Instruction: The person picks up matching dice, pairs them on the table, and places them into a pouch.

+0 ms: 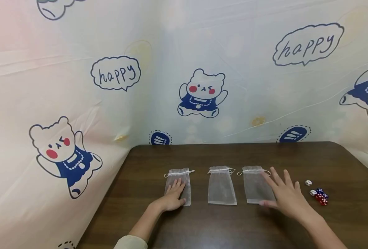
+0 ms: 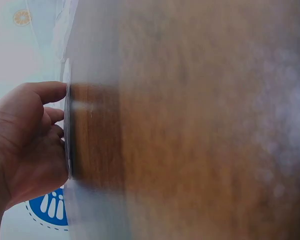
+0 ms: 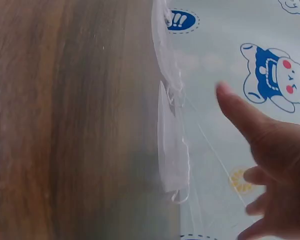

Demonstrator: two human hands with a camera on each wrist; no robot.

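On the table (image 1: pixel 221 228) I see the left hand (image 1: pixel 171 200), fingers straight, likely steadying one pouch (image 1: pixel 187 191); the right hand (image 1: pixel 289 197), fingers apart, overlaps another pouch (image 1: pixel 254 188), contact unclear.

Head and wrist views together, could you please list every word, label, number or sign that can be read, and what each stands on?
"happy": left speech bubble on the backdrop.
"happy": right speech bubble on the backdrop.
"!!!": blue oval on the backdrop, right wrist view; similar ovals elsewhere are partly hidden or cut off.
Dice: pips too small to read surely.
Mesh bags: no lettering visible.
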